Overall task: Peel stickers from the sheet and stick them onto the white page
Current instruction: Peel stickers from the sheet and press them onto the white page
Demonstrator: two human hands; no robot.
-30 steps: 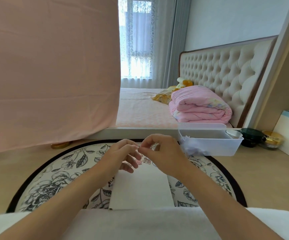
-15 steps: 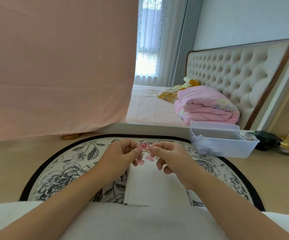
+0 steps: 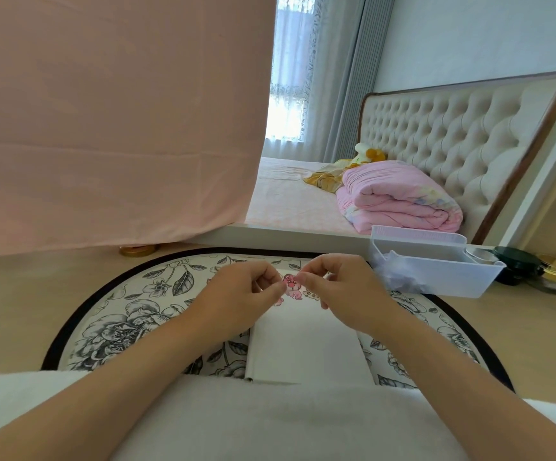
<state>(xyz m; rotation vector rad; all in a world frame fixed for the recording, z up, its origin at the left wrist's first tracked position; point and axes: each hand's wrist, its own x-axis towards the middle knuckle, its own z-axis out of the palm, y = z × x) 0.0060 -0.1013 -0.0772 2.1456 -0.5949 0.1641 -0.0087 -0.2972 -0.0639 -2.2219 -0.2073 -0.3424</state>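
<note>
A white page (image 3: 303,341) lies on a round floral mat (image 3: 130,314), its near end tucked under my lap. Just above its far end, my left hand (image 3: 240,294) and my right hand (image 3: 340,287) meet fingertip to fingertip and pinch a small pink sticker (image 3: 290,281) between them. Other pink stickers (image 3: 298,295) show below it at the page's far edge, partly hidden by my fingers. Whether the pinched piece is still attached to a sheet is hidden.
A white plastic bin (image 3: 436,267) with clear wrappers stands at the mat's right edge. Dark and gold jars (image 3: 516,264) sit beyond it. A pink cloth (image 3: 110,121) hangs at left. A bed with a folded pink quilt (image 3: 399,197) lies behind.
The camera has swung left and tilted down a little. My hands have lowered toward the page's far end, and the pink sticker now shows between the fingertips.
</note>
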